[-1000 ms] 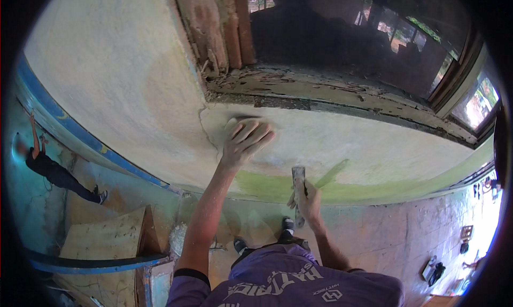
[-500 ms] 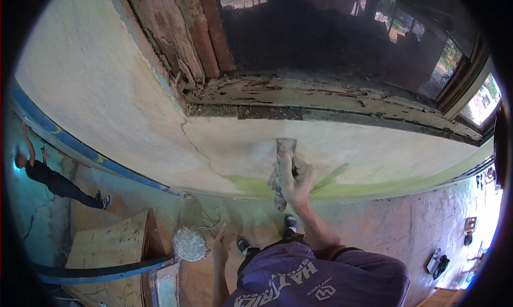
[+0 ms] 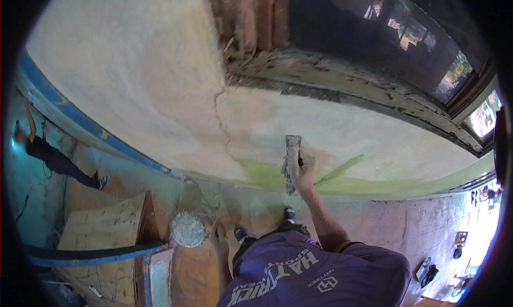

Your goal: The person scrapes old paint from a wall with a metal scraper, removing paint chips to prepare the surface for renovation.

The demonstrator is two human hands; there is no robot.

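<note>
My right hand [image 3: 302,171] is closed around a plaster-smeared scraper [image 3: 292,141], which looks like a putty knife. Its far end lies over a pale, patched wall [image 3: 262,115] below a window frame. Lower on that wall, a green painted band [image 3: 259,172] shows with a darker slanting streak. To the left, a crack [image 3: 220,115] runs down from the frame's corner. Down by the floor, my left hand [image 3: 218,235] is beside a round bucket [image 3: 187,228] of whitish, lumpy material. Its fingers look curled near a thin handle-like line, but what they hold is unclear.
The wooden window frame [image 3: 374,93] above is rotted and splintered. A plywood box [image 3: 107,221] stands lower left, near a curved blue edge [image 3: 96,256]. At far left another person [image 3: 53,155] reaches up a wall. Dark items [image 3: 427,273] lie on the floor at right.
My view has shifted, so the window corner and crack now appear farther right and higher. My right hand still holds the scraper at the wall, closer to the crack in the picture.
</note>
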